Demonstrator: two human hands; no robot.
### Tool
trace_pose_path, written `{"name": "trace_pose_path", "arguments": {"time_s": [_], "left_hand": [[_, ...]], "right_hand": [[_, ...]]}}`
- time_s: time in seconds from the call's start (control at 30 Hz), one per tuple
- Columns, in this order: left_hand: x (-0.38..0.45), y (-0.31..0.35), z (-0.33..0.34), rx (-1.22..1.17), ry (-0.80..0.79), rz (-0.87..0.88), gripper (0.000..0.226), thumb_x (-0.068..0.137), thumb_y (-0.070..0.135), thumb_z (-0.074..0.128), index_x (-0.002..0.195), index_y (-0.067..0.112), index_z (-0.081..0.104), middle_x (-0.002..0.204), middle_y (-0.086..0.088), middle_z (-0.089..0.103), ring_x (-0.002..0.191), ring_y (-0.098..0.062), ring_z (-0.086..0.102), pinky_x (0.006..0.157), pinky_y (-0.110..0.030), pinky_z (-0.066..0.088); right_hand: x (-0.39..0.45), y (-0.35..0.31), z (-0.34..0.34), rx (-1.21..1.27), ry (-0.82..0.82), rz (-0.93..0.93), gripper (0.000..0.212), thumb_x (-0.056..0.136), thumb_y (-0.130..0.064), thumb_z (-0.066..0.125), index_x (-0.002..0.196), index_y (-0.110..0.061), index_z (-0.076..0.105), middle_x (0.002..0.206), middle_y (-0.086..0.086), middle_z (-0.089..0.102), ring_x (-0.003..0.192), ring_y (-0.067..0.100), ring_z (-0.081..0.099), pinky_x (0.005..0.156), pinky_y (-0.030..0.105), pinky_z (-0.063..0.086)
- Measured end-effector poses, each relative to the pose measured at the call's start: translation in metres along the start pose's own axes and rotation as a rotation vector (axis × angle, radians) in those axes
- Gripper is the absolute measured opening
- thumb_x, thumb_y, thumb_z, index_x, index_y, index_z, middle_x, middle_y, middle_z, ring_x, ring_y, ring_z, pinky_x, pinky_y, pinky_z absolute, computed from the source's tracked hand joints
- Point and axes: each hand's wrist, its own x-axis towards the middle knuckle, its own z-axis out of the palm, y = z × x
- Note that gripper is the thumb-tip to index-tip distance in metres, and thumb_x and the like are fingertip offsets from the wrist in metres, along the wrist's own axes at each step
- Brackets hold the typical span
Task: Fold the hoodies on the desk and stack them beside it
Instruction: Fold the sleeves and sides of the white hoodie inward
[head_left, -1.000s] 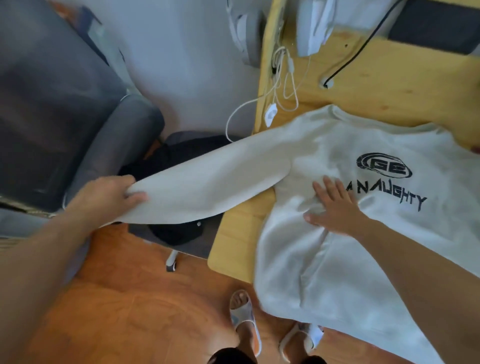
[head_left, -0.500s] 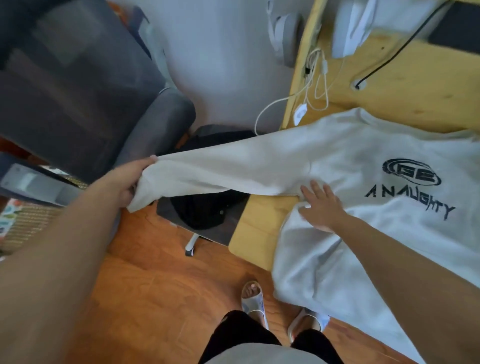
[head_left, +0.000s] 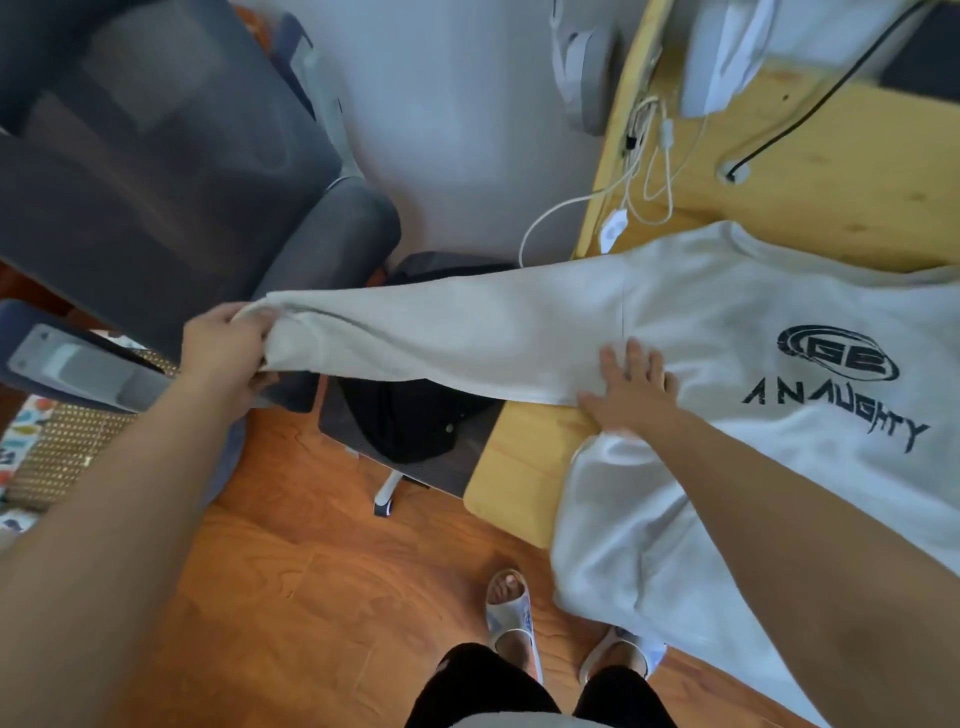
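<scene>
1. Far left there's a gray office chair (head_left: 171, 171) next to the tabletop, and a patterned mat (head_left: 47, 447) on the floor under it. Neither is part of the job.
2. The left hand (head_left: 226, 358) has its grip closed around the cuff of the sleeve (head_left: 441, 338), fingers curled into the fabric. It's holding the sleeve stretched out straight over the gap beside the tabletop, I'd guess so it's flat and wrinkle-free before it gets folded in.
3. Under the stretched sleeve sits a low seat (head_left: 415, 441) with something black (head_left: 400, 415) piled on it. Might be where the stack goes, can't say for sure.
4. The right hand (head_left: 631, 389) lies flat, fingers spread and holding nothing, pressed on the hoodie (head_left: 753, 364) near the armpit seam. Looks like an anchor so the body doesn't slide while the sleeve is pulled.
5. The white hoodie itself is spread on the wooden tabletop (head_left: 524, 467), printed side up, with its bottom edge hanging off the near side toward the person's feet.
6. Back right: white cables (head_left: 649, 171) and a black cord (head_left: 810, 109), clear of the fabric.
</scene>
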Motion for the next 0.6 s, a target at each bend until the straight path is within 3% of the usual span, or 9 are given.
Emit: {"name": "trace_pose_path", "arguments": {"time_s": [0.07,0.13,0.23,0.3,0.37,0.43,0.5,0.57,0.6], "left_hand": [[-0.025,0.029,0.02,-0.157,-0.153,0.006,0.021,0.096,0.015,0.062,0.116,0.016,0.066,0.096,-0.006,0.073,0.076,-0.016,0.071,0.064,-0.034,0.058],[-0.058,0.062,0.052,-0.229,-0.289,0.078,0.017,0.098,0.013,0.06,0.114,0.017,0.062,0.094,-0.003,0.074,0.079,-0.016,0.072,0.064,-0.033,0.06],[-0.128,0.102,0.122,-0.227,-0.555,0.209,0.011,0.101,0.011,0.058,0.11,0.017,0.057,0.088,0.003,0.07,0.079,-0.014,0.068,0.066,-0.031,0.057],[-0.185,0.117,0.177,-0.178,-0.751,0.243,0.017,0.1,0.009,0.058,0.116,0.016,0.057,0.086,0.0,0.069,0.076,-0.014,0.068,0.067,-0.03,0.057],[-0.238,0.124,0.225,-0.209,-0.979,0.226,0.026,0.1,0.011,0.06,0.126,0.016,0.057,0.087,-0.001,0.074,0.082,-0.016,0.073,0.075,-0.029,0.058],[-0.268,0.117,0.265,-0.28,-1.13,0.19,0.031,0.103,0.018,0.058,0.135,0.018,0.054,0.107,-0.005,0.073,0.099,-0.015,0.071,0.082,-0.024,0.055],[-0.271,0.086,0.296,-0.103,-1.079,0.377,0.044,0.103,0.021,0.059,0.145,0.019,0.047,0.128,-0.003,0.062,0.116,-0.01,0.061,0.095,-0.024,0.05],[-0.255,0.03,0.318,0.41,-0.87,0.749,0.064,0.098,0.029,0.065,0.155,0.022,0.036,0.15,-0.004,0.044,0.139,-0.017,0.04,0.116,-0.032,0.034],[-0.247,0.0,0.325,0.638,-0.78,0.847,0.073,0.096,0.034,0.065,0.159,0.023,0.028,0.158,-0.009,0.034,0.147,-0.025,0.029,0.121,-0.037,0.024]], "right_hand": [[-0.01,-0.004,-0.025,0.124,-0.037,-0.077,0.099,0.092,-0.067,0.053,0.161,-0.03,-0.006,0.169,0.005,-0.016,0.155,0.03,-0.011,0.124,0.047,0.002],[-0.036,0.001,-0.059,0.422,-0.047,-0.191,0.106,0.089,-0.052,0.07,0.162,-0.026,-0.002,0.171,0.001,-0.002,0.156,0.019,0.002,0.125,0.036,0.01],[-0.117,0.007,-0.094,0.841,0.015,-0.481,0.114,0.081,-0.038,0.084,0.158,-0.047,0.001,0.167,-0.018,0.008,0.152,0.001,0.013,0.12,0.028,0.025],[-0.158,0.012,-0.108,1.032,0.134,-0.614,0.115,0.079,-0.029,0.087,0.156,-0.051,0.005,0.165,-0.016,0.022,0.148,0.002,0.029,0.115,0.029,0.037],[-0.172,0.028,-0.12,1.188,0.402,-0.557,0.097,0.08,-0.014,0.082,0.157,-0.033,0.025,0.145,0.0,0.055,0.129,0.014,0.058,0.104,0.038,0.052],[-0.17,0.063,-0.131,1.416,0.694,-0.337,0.053,0.082,-0.001,0.07,0.133,-0.013,0.058,0.112,0.013,0.072,0.102,0.025,0.072,0.09,0.054,0.057],[-0.162,0.115,-0.127,1.771,0.81,-0.083,0.03,0.084,0.003,0.064,0.111,-0.008,0.069,0.101,0.015,0.075,0.091,0.028,0.074,0.082,0.053,0.06],[-0.158,0.168,-0.111,2.195,0.761,0.008,0.03,0.091,0.006,0.059,0.117,-0.008,0.066,0.111,0.013,0.074,0.099,0.026,0.074,0.087,0.043,0.06],[-0.157,0.196,-0.098,2.339,0.741,0.007,0.032,0.095,0.005,0.056,0.122,-0.008,0.064,0.118,0.013,0.073,0.106,0.026,0.072,0.094,0.042,0.057]]}}
